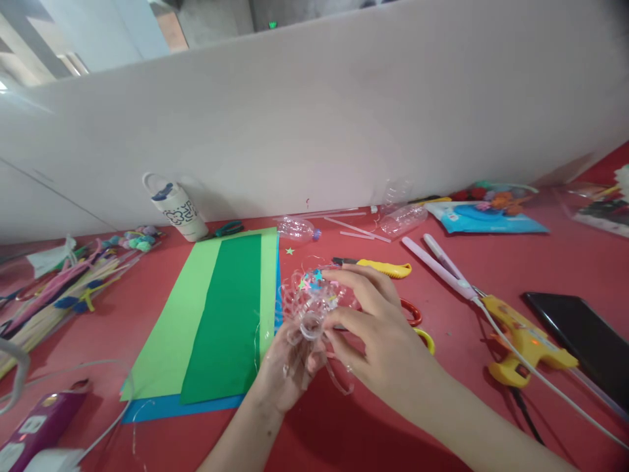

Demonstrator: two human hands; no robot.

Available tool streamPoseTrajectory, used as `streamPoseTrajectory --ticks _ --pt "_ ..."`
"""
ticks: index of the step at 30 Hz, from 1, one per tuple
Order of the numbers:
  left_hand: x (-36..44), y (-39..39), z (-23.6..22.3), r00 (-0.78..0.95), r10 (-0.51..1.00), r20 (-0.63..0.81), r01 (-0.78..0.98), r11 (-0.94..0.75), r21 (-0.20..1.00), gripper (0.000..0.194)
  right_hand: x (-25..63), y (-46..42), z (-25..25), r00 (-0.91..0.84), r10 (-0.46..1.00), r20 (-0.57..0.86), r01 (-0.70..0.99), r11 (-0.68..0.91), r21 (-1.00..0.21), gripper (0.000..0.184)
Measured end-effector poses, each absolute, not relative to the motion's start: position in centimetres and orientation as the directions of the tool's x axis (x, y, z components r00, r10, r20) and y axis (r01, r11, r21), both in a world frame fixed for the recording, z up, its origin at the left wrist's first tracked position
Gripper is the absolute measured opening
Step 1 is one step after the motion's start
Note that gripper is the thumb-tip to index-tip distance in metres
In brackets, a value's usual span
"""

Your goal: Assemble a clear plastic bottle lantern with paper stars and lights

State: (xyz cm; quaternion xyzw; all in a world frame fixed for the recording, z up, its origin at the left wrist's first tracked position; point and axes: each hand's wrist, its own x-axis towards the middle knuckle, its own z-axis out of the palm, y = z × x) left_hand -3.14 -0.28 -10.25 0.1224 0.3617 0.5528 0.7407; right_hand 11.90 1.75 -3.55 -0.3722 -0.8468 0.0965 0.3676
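Observation:
In the middle of the head view is a cut clear plastic bottle top with a round neck and curled strips, dotted with small blue, pink and green stars. My left hand is closed around it from below. My right hand reaches in from the right, its fingertips pinching at the neck and the curls beside the stars. Behind the right hand lie a yellow-handled utility knife and scissors with red and yellow handles, partly covered. A loose green star lies on the table beyond.
Green sheets lie left. A tumbler, plastic bottle pieces and a blue packet line the wall. To the right are a pink straightener, yellow glue gun and phone; a purple power strip sits near left.

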Motion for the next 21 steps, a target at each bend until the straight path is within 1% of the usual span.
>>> streamPoseTrajectory --ticks 3,8,12,15,19,21 --pt "-3.06 -0.14 -10.27 0.129 0.899 -0.419 -0.724 0.374 0.579 0.018 11.83 1.75 -3.51 -0.463 0.69 0.557 0.555 0.715 -0.425 0.016" --pt "-3.01 -0.18 -10.01 0.112 0.896 -0.429 -0.746 0.362 0.559 0.011 11.68 1.39 -3.44 -0.466 0.679 0.567 0.56 0.723 -0.405 0.017" --pt "-3.14 -0.44 -9.65 0.107 0.922 -0.373 -0.77 0.314 0.556 0.012 11.69 1.11 -3.35 -0.489 0.659 0.571 0.513 0.747 -0.423 0.017" --pt "-3.18 -0.48 -9.62 0.088 0.938 -0.336 -0.784 0.274 0.557 0.014 11.65 1.07 -3.46 -0.47 0.672 0.572 0.476 0.739 -0.476 0.019" --pt "-3.24 -0.36 -9.86 0.083 0.925 -0.371 -0.788 0.289 0.544 0.011 11.41 1.26 -3.74 -0.374 0.745 0.552 0.445 0.667 -0.598 0.017" --pt "-3.34 -0.34 -10.01 0.074 0.917 -0.391 -0.801 0.289 0.525 0.011 11.31 1.43 -3.85 -0.354 0.774 0.524 0.438 0.633 -0.639 0.015"
